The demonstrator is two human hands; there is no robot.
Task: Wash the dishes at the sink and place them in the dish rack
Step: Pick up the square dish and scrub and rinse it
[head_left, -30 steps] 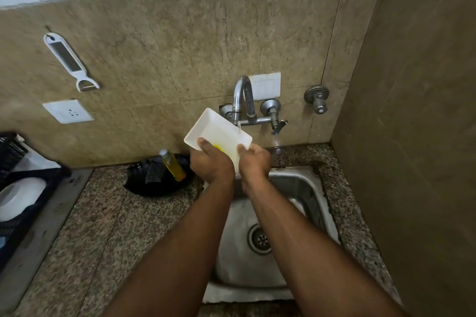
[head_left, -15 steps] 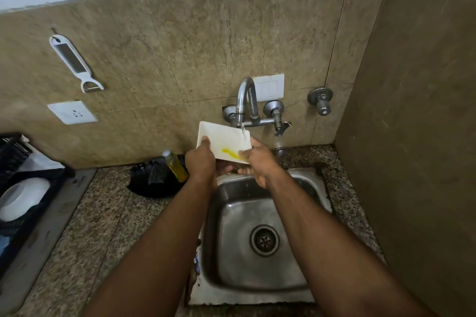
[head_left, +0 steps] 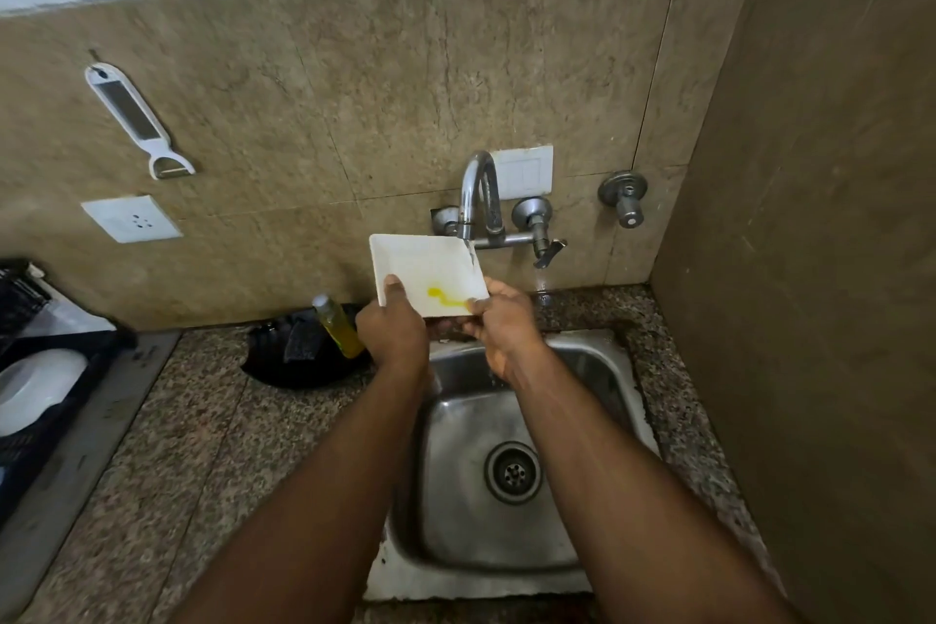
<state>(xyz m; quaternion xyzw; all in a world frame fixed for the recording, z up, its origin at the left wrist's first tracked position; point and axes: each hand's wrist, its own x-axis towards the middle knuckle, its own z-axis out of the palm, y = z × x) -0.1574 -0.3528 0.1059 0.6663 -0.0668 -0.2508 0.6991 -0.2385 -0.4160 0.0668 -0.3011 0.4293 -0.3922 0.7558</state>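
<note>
The white square plate (head_left: 425, 271) is held above the back edge of the sink (head_left: 511, 461), tilted with its face toward the camera, directly under the tap (head_left: 476, 198). A thin stream of water lands on its upper right corner. A yellow smear (head_left: 445, 296) remains near its lower edge.

Left hand (head_left: 392, 332): fingers curled under the lower left corner, thumb pressed on the rim, clamped on the plate. Right hand (head_left: 501, 319): thumb lies on the plate face beside the smear, fingers behind the lower right edge, also holding the plate.

Handling assessment: the plate appears rigid, light to moderate in weight, and breakable if dropped into the steel sink. Wet glaze and any soap make it slippery. The soundest hold is at the raised rim on opposite sides, thumb on top and fingers beneath, as now.

The yellow soap bottle (head_left: 338, 327) stands on the counter (head_left: 167, 446) just left of the hands. The dish rack (head_left: 30, 441) at far left already holds a white dish (head_left: 35, 385). Rinsing appears incomplete.
</note>
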